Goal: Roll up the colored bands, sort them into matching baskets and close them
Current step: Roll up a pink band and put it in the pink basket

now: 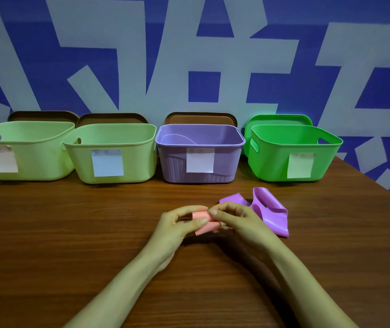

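The short pink rubber band (204, 222), rolled nearly into a small cylinder, is between both hands low over the brown wooden table (70, 233), in front of the purple basket; whether it touches the wood cannot be told. The left hand (179, 223) pinches the left end of the roll with its thumb and curled fingers; the right hand (234, 220) pinches the right end in the same way. A free tail of the band hangs out under the roll; the material looks smooth and springy, so if one pinch loosens, the roll will probably open again.

Just beside the right hand lies the loose purple rubber band (269, 214), twisted and not yet rolled; the right wrist could catch it or push it away.

Further back, four open plastic baskets stand in a row:
- the far-left pale green basket (23, 138)
- the second pale green basket (142, 150)
- the purple ribbed basket (227, 162), with a curved purple shape inside
- the bright green basket (272, 159)

No basket is pink, so the choice depends on the paper note (1, 162) on each front; the writing is too blurred to read, and a wrong basket is the main risk.

The brown lid (201, 118) and the others lean behind the baskets; a pushed basket could knock one down.
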